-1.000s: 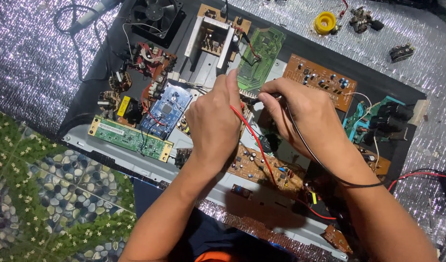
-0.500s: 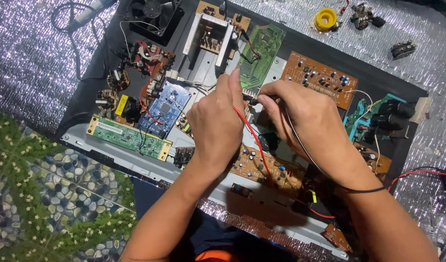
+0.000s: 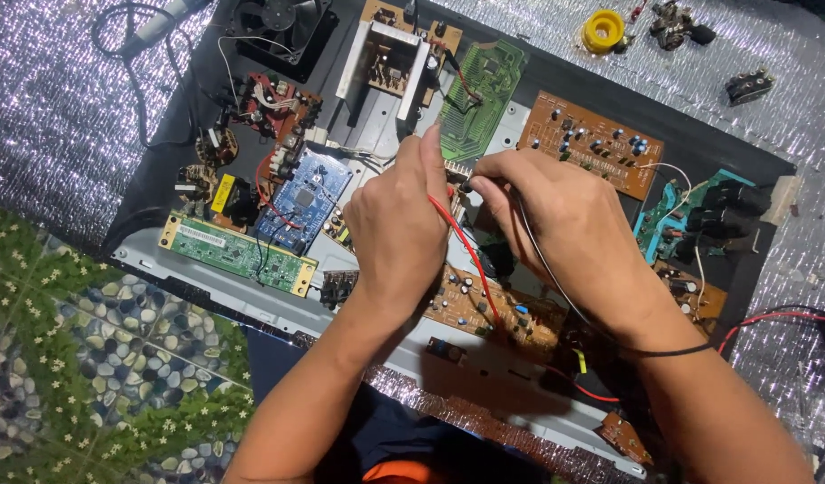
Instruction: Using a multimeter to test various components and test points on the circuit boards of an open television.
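With the opened chassis (image 3: 251,296) already stripped to bare boards, a red probe lead (image 3: 466,255) is pinched in the left hand (image 3: 399,229) and a black one (image 3: 538,260) in the right hand (image 3: 565,224), both tips pressed together near the green board (image 3: 480,94) at twelve o'clock, probing apparently under way.

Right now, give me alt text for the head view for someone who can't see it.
Two bare hands meet over an opened electronics chassis full of circuit boards: the left hand holds a red-wired probe and the right hand a black-wired probe, tips close together near a green board.
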